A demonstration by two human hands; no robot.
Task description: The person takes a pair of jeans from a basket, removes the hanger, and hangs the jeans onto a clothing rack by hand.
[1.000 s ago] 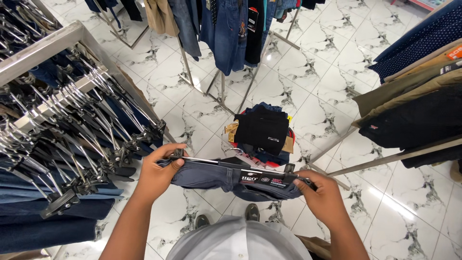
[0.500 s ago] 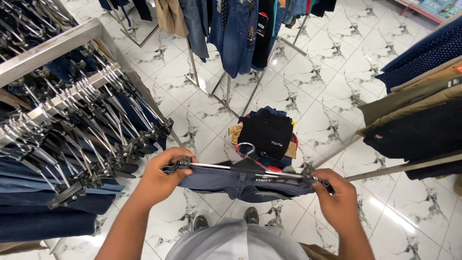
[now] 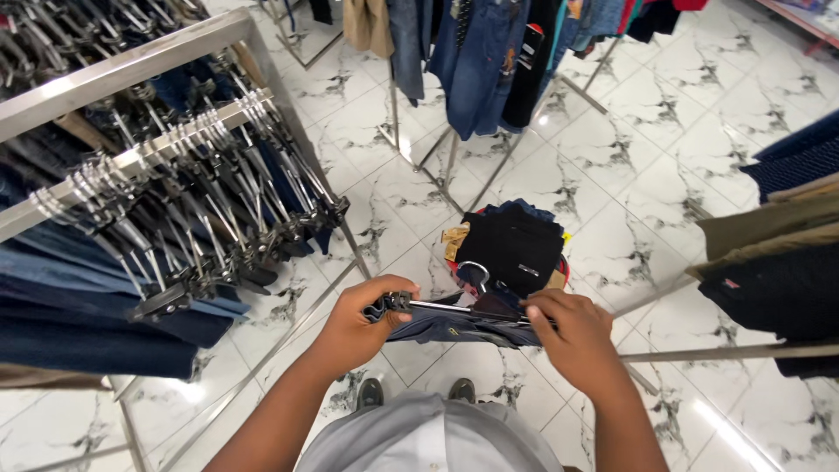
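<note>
1. The left hand [image 3: 360, 316] grips one end of a metal clip hanger [image 3: 454, 308]. Its fingers curl tight around the black clip at that end.
2. The right hand [image 3: 570, 332] holds the other end of the same hanger. Its fingers pinch down on the bar and on the cloth there.
3. A pair of folded dark blue jeans [image 3: 454, 330] hangs from the hanger. The jeans sit between the two hands, low in the middle of the view, above the person's shoes [image 3: 415, 392].
4. The hanger's silver hook [image 3: 476, 273] curls up from the middle of the bar.
5. Just behind the hands, a pile of folded clothes [image 3: 516, 249] sits on the floor. The top piece is black, and bits of tan, red and yellow peek out at the edges.
6. On the left stands a metal rack [image 3: 131, 65] full of jeans on clip hangers. They hang packed close together in a long row.
7. At the top, more jeans and dark clothes hang on another rack [image 3: 481, 61].
8. On the right, folded dark and olive clothes [image 3: 778, 262] lie on a shelf.
9. The floor [image 3: 655, 149] is white tile with grey marble lines.
10. The person's grey shirt [image 3: 428, 441] shows at the bottom edge.
</note>
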